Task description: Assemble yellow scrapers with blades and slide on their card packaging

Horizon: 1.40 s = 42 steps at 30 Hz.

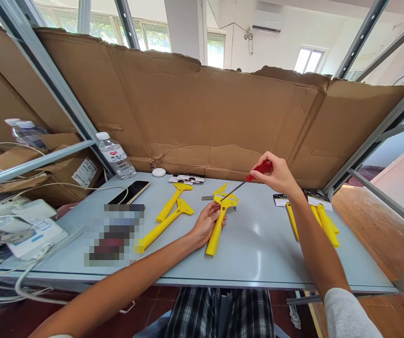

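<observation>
A yellow scraper (215,233) stands out at the middle of the table, its handle pointing toward me. My left hand (207,224) is closed around it near the head. In my right hand (274,174) is a screwdriver with a red handle (264,167), its thin shaft slanting down left so the tip meets the scraper's head. A loose yellow piece (220,189) and a metal blade (207,198) lie just behind the head. Two more yellow scrapers (165,225) rest left of my left hand. Several yellow handles (327,226) with black-and-white cards lie at the right, partly behind my right forearm.
A phone (129,192), a water bottle (116,156) and a round white object (159,172) are at the back left. White chargers and cables (34,234) crowd the left edge. Cardboard (202,112) and metal posts border the table (251,272).
</observation>
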Motion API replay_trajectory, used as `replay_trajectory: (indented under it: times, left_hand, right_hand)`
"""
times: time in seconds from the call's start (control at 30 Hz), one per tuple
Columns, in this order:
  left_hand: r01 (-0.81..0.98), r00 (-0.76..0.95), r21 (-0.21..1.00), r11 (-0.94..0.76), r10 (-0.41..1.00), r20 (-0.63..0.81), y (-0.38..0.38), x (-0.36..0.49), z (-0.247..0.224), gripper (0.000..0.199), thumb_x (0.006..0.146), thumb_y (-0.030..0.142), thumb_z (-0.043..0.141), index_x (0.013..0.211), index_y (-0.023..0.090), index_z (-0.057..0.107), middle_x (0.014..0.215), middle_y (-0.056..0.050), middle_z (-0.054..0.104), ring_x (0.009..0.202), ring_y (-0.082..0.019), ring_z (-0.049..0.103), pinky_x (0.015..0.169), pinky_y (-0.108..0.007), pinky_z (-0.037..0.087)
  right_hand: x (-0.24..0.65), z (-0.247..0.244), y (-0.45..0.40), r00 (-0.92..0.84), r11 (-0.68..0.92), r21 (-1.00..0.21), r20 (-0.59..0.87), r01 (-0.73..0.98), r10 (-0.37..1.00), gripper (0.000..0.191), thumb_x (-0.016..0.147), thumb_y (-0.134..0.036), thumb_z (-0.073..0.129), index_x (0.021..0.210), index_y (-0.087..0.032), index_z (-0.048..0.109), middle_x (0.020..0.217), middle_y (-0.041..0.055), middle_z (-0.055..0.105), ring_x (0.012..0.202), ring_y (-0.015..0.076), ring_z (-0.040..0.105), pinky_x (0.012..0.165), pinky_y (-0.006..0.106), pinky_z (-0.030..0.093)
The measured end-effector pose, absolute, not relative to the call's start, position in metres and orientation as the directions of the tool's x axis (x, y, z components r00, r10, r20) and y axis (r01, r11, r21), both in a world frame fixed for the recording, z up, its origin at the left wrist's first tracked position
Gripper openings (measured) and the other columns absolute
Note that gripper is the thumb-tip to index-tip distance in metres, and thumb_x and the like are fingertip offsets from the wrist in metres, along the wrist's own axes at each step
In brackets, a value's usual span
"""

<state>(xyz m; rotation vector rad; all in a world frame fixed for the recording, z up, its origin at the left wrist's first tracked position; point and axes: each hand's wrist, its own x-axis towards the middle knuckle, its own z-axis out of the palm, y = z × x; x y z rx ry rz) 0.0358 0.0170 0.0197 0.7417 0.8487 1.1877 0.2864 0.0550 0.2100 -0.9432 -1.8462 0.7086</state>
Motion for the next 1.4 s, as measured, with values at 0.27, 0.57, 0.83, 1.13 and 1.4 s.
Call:
replay_trajectory:
  times: [0.27,0.57,0.83,1.13,1.4]
  left_hand:
    - [-0.472,0.149,0.854,0.221,0.974,-0.170,0.017,0.037,0.020,0.040,0.083,0.021,0.086,0.118,0.020,0.067,0.128,-0.011,0.066,0.079,-0.016,0.072,0.064,-0.030,0.059]
    - [-0.473,0.158,0.851,0.228,0.972,-0.172,0.017,0.037,0.018,0.038,0.083,0.023,0.087,0.115,0.019,0.068,0.127,-0.011,0.067,0.079,-0.015,0.071,0.066,-0.030,0.058]
    - [-0.473,0.151,0.854,0.218,0.975,-0.165,0.015,0.036,0.018,0.041,0.082,0.026,0.089,0.116,0.020,0.066,0.131,-0.011,0.065,0.081,-0.016,0.071,0.067,-0.031,0.058]
    - [-0.472,0.122,0.859,0.199,0.980,-0.160,0.014,0.038,0.015,0.043,0.082,0.029,0.090,0.117,0.020,0.065,0.132,-0.012,0.064,0.081,-0.015,0.071,0.069,-0.033,0.059]
    - [-0.467,0.135,0.862,0.196,0.979,-0.150,0.012,0.037,0.016,0.044,0.082,0.030,0.091,0.117,0.021,0.066,0.135,-0.012,0.064,0.083,-0.015,0.071,0.069,-0.031,0.059]
  right_hand:
    - [0.280,0.218,0.039,-0.339,0.591,-0.697,0.486,0.406,0.806,0.031,0.091,-0.044,0.082,0.095,-0.028,0.056,0.085,0.0016,0.082,0.082,0.0259,0.083,0.069,0.038,0.066]
    - [0.285,0.220,0.037,-0.398,0.626,-0.636,0.484,0.452,0.779,0.027,0.085,-0.030,0.081,0.106,-0.027,0.064,0.099,0.0036,0.079,0.086,0.0251,0.081,0.068,0.036,0.066]
    - [0.286,0.219,0.037,-0.414,0.606,-0.681,0.453,0.411,0.790,0.031,0.086,-0.037,0.086,0.107,-0.027,0.065,0.104,0.0042,0.078,0.089,0.0247,0.082,0.073,0.036,0.068]
    - [0.285,0.217,0.041,-0.396,0.632,-0.618,0.493,0.467,0.775,0.039,0.086,-0.050,0.090,0.106,-0.028,0.066,0.086,0.0023,0.078,0.080,0.0249,0.079,0.069,0.038,0.065]
    - [0.285,0.219,0.036,-0.425,0.669,-0.593,0.517,0.447,0.743,0.035,0.088,-0.033,0.082,0.119,-0.029,0.065,0.108,0.0043,0.073,0.087,0.0234,0.080,0.076,0.037,0.068]
